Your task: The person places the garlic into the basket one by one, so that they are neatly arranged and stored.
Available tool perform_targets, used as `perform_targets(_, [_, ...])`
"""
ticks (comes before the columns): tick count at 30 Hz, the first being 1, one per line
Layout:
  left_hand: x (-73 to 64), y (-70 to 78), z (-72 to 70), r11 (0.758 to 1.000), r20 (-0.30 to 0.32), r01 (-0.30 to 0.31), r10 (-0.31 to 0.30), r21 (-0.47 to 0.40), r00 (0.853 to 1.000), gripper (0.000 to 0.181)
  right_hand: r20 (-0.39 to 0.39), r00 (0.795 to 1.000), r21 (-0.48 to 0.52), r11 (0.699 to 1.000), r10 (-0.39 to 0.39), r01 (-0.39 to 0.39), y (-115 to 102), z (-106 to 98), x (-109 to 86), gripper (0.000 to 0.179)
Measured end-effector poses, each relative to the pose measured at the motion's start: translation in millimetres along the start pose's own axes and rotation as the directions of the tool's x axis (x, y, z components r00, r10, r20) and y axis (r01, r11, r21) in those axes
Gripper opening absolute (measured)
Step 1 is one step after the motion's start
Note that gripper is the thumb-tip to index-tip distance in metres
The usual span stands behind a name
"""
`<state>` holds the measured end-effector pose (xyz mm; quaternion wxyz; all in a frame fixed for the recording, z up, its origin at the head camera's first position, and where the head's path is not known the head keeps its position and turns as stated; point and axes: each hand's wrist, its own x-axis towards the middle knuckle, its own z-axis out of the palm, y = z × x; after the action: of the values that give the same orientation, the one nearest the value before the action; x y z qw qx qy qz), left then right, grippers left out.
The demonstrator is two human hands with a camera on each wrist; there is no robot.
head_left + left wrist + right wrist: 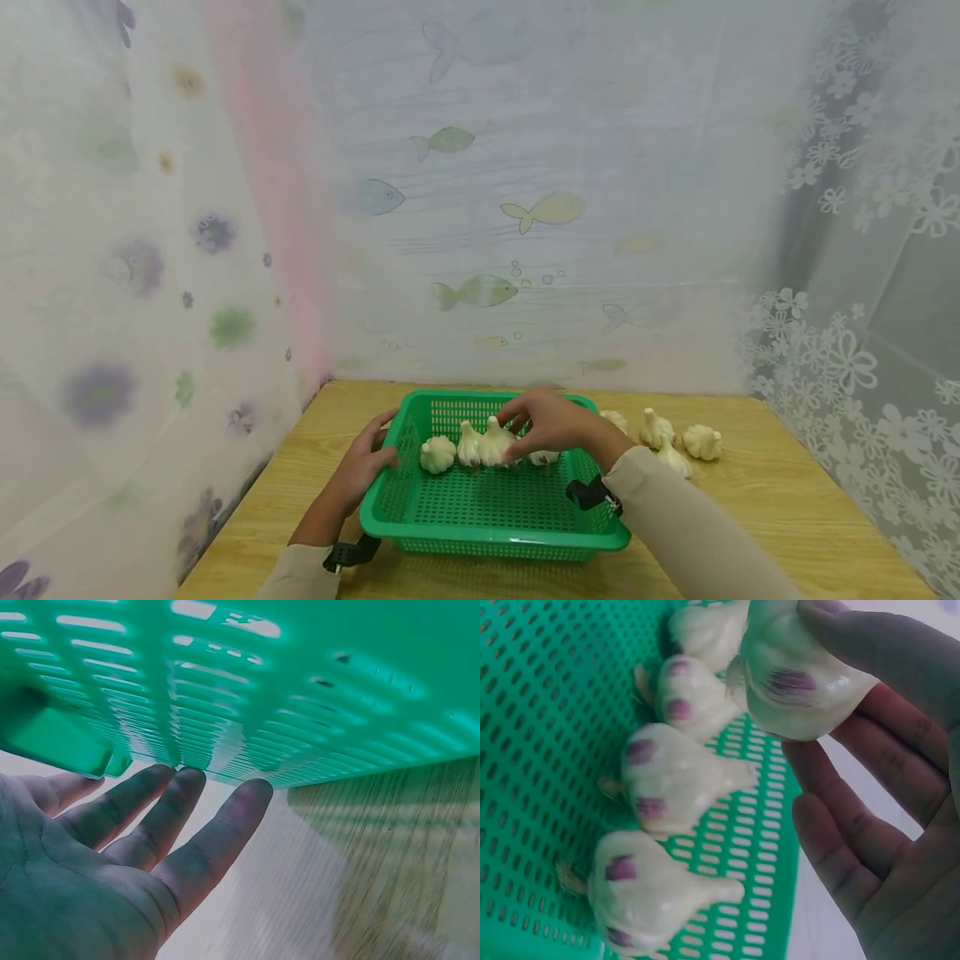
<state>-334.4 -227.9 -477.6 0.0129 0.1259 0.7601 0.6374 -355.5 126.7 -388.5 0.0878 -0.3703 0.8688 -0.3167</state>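
My right hand is over the far part of a green plastic basket. It holds a white garlic bulb between thumb and fingers. Beneath it, several more garlic bulbs with purple patches lie in a row inside the basket. At the basket's left side is my left hand, thumb near the rim. In the left wrist view its fingers stretch out along the outside of the slotted wall, with fingertips at or close to it.
Several loose garlic bulbs lie on the wooden table to the right of the basket. A printed fish curtain hangs behind the table. Another patterned curtain hangs along the left edge.
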Motion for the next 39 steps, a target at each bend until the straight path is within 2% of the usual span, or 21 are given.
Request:
perform_targets(7, [-0.6,1.3,-0.4,1.0,-0.017,0.004,-0.004,0.011,1.0,0.084,0.102,0.995,0.029,0.999,0.012,-0.015,-8,15,16.4,0.045])
perform_targets(13, [-0.4,3.7,1.2,1.0,0.0,-0.001,0.001,0.007,1.0,0.083,0.136,0.99,0.041,0.999,0.025,-0.031,-11,26,26.8,0.041])
perform_targets(17, [0.1,3.4,0.9,1.0,0.005,-0.009,0.009,0.005,1.0,0.083,0.148,0.989,0.025,1.0,0.011,-0.015,-11,34,34.8,0.04])
perform_targets(25, [1.2,1.4,-1.1,1.0,0.02,-0.026,0.026,0.006,0.999,0.083,0.177,0.984,-0.071,0.997,-0.031,0.044,-17,49,50.4,0.04])
perform_targets(30, [1.8,1.2,-0.8,1.0,0.017,-0.024,0.023,0.01,1.0,0.083,0.19,0.979,-0.094,0.991,-0.073,0.092,-20,58,57.9,0.029])
perform_targets(39, [0.3,3.0,0.1,1.0,0.02,-0.006,0.006,-0.003,1.0,0.084,0.175,0.983,-0.157,0.984,-0.051,0.079,-22,67,68.7,0.032])
